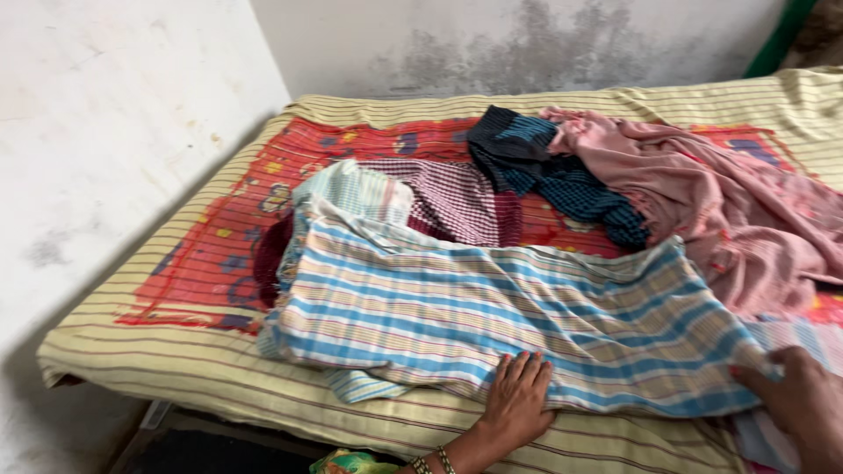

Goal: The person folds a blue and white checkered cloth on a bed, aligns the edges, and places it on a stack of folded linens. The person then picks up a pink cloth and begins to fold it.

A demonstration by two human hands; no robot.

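nearest, left hand pressed flat on the blue striped cloth, fingers spread and straight, palm down near the front hem, gripping nothing. bangles at the wrist. right hand at the lower right corner of the same cloth, fingers curled over the edge there, seemingly pinching a fold, though not fully clear from this angle.

blue striped cloth spread across the front half of the bed, lying over the yellow striped mattress cover, long side roughly parallel to the front edge. looks thin, light and limp: likely to drape, wrinkle and slide easily over the sheet beneath, with no stiffness to hold a shape. best taken by corners or along a hem, pinched between thumb and fingers, with a flat palm to smooth or pin it.

just behind, a maroon checked cloth partly tucked under the striped one. farther back, a dark blue checked garment and a crumpled pink cloth, over a red patterned sheet. beyond, a stained white wall.
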